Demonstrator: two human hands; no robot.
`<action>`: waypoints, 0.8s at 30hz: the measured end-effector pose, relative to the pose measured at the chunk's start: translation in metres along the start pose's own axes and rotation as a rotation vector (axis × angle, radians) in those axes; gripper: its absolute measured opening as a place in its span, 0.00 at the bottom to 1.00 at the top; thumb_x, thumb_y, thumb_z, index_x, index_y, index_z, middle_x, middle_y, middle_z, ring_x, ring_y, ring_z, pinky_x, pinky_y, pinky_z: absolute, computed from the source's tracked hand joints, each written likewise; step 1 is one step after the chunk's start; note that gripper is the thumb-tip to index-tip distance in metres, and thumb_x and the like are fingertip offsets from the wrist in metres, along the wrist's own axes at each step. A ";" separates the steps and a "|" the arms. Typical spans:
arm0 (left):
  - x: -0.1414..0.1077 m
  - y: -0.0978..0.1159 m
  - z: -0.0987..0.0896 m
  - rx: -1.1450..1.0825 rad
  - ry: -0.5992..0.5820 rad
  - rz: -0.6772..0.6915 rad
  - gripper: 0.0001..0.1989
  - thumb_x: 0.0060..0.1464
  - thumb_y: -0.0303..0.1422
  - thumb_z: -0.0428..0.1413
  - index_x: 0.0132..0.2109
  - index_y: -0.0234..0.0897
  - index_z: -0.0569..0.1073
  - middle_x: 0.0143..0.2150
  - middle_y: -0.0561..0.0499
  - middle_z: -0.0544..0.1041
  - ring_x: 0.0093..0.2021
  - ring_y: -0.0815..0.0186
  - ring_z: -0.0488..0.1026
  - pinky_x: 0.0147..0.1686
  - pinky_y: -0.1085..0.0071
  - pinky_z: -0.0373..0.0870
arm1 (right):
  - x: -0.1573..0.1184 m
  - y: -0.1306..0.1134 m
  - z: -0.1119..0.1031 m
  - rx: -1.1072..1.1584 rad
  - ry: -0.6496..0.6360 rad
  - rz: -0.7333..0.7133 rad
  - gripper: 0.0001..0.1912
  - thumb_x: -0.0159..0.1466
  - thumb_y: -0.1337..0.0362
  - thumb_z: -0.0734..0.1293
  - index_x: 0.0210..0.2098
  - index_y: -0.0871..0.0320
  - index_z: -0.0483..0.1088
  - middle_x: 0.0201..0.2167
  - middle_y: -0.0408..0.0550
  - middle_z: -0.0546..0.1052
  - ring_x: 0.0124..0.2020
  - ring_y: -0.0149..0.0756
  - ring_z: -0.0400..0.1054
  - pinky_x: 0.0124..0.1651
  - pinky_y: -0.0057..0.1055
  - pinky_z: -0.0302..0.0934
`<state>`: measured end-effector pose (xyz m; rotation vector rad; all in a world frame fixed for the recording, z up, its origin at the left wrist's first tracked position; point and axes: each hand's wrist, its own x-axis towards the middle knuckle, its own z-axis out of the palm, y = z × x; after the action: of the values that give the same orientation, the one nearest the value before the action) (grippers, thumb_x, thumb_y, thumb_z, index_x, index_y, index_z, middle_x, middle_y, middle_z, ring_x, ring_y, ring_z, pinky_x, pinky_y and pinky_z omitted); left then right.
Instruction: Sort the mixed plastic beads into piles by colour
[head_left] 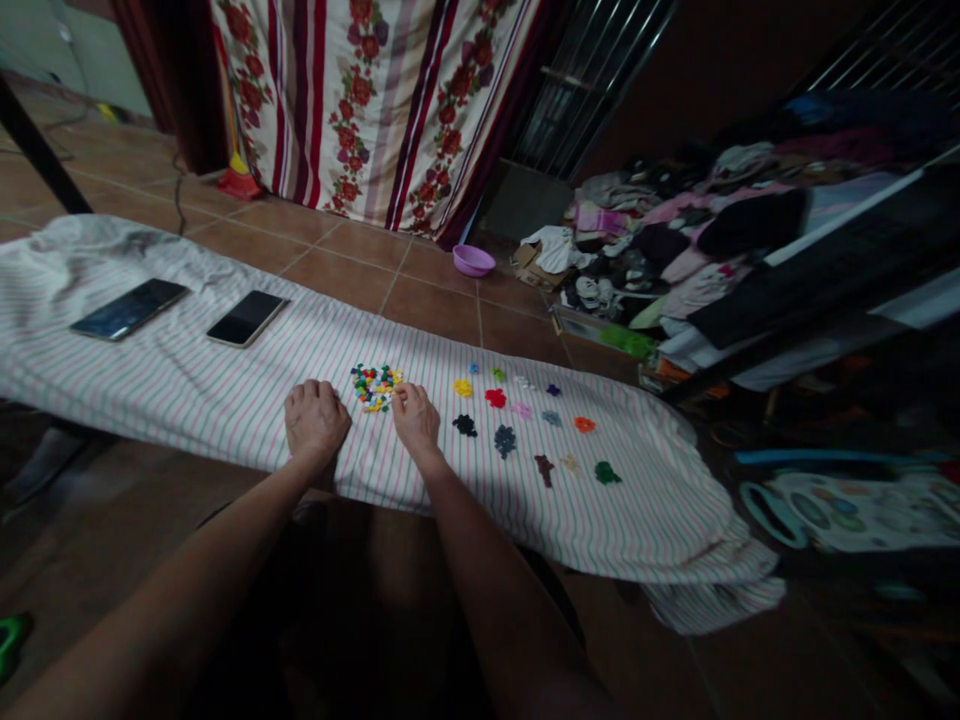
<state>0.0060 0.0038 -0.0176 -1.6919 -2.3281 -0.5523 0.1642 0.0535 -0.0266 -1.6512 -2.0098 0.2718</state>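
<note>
A mixed heap of small coloured pieces (373,388) lies on the striped cloth. My right hand (417,415) is at the heap's right edge, thumb and fingertips pinched together; whatever is between them is too small to make out. Left of the heap, my left hand (316,418) rests on the cloth with its fingers curled in and nothing visible in it. To the right, similar pieces sit in separate one-colour clusters, among them yellow (463,387), red (495,398), black (465,426), dark grey (505,440), brown (544,470), orange (584,425) and dark green (607,472).
The striped cloth (420,460) covers a long, narrow table. A tablet (129,309) and a phone (247,318) lie on its left part. Beyond, on the tiled floor, are a purple basin (473,261) and a large pile of clothes (675,225). A flowered curtain (375,110) hangs behind.
</note>
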 end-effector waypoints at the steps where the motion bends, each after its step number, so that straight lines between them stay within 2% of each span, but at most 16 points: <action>1: 0.000 0.000 0.000 0.004 0.003 0.000 0.14 0.55 0.33 0.43 0.39 0.33 0.70 0.39 0.40 0.70 0.43 0.54 0.64 0.41 0.60 0.58 | 0.000 0.000 0.000 -0.006 -0.003 0.003 0.10 0.67 0.63 0.58 0.44 0.52 0.68 0.40 0.43 0.72 0.42 0.32 0.66 0.40 0.27 0.56; 9: 0.001 0.000 0.001 0.001 0.011 0.000 0.13 0.54 0.33 0.44 0.39 0.34 0.70 0.39 0.41 0.71 0.43 0.54 0.64 0.42 0.60 0.58 | 0.003 0.003 0.005 0.035 0.004 0.014 0.09 0.65 0.62 0.61 0.43 0.52 0.69 0.39 0.42 0.72 0.38 0.30 0.67 0.37 0.25 0.56; 18: 0.000 0.001 -0.002 -0.008 -0.002 -0.003 0.13 0.54 0.33 0.44 0.39 0.33 0.71 0.39 0.40 0.71 0.43 0.54 0.64 0.42 0.59 0.58 | 0.002 0.008 0.008 0.245 0.110 0.057 0.07 0.64 0.61 0.61 0.39 0.54 0.68 0.35 0.42 0.75 0.33 0.31 0.70 0.39 0.27 0.60; 24: 0.000 0.002 -0.003 0.007 -0.002 -0.010 0.14 0.54 0.33 0.43 0.39 0.33 0.71 0.40 0.40 0.71 0.43 0.53 0.64 0.41 0.59 0.58 | -0.003 0.011 0.009 0.322 0.185 0.009 0.08 0.61 0.65 0.61 0.39 0.55 0.67 0.36 0.44 0.75 0.33 0.32 0.70 0.40 0.29 0.63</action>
<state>0.0080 0.0035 -0.0146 -1.6795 -2.3392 -0.5441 0.1693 0.0548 -0.0395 -1.4283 -1.7196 0.4074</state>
